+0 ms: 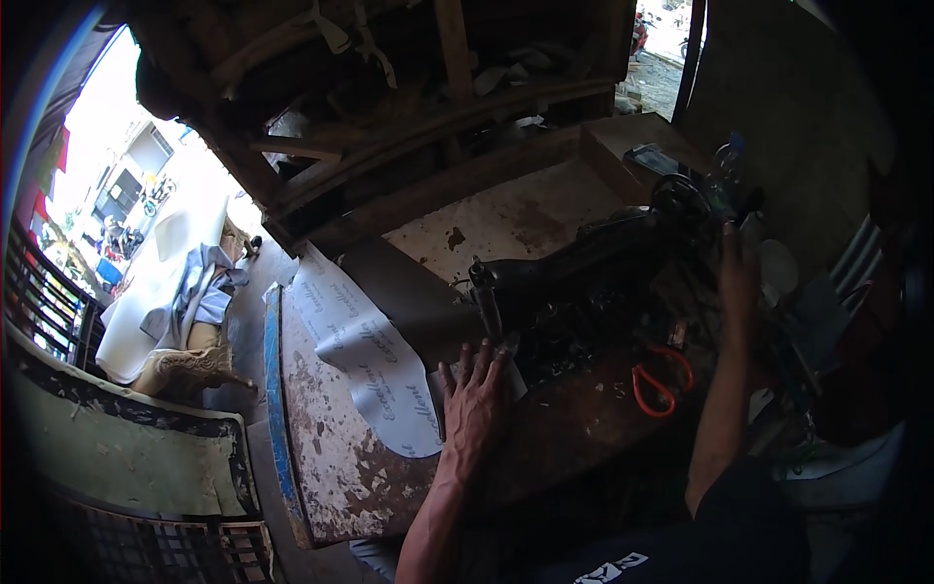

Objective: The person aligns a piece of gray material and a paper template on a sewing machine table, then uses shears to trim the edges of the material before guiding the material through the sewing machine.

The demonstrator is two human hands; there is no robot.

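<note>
A black sewing machine (564, 268) stands on a worn wooden table, its needle end toward the left. My left hand (474, 407) lies flat with fingers spread beside the needle area. It presses on a curved piece of pale grey sheet material (375, 365) with printed lettering, which extends to the left across the table. My right hand (739, 277) is at the machine's right end, its fingers closed at the handwheel; shadow hides part of the grip. Scissors with orange-red handles (639, 389) lie on the table between my arms.
The peeling table top (331, 467) has a blue left edge. Behind the machine is a stained board (496, 219) below a dark wooden frame (452, 49). A clear plastic bottle (725, 175) stands near the handwheel. Rolled pale material (161, 292) lies at the left.
</note>
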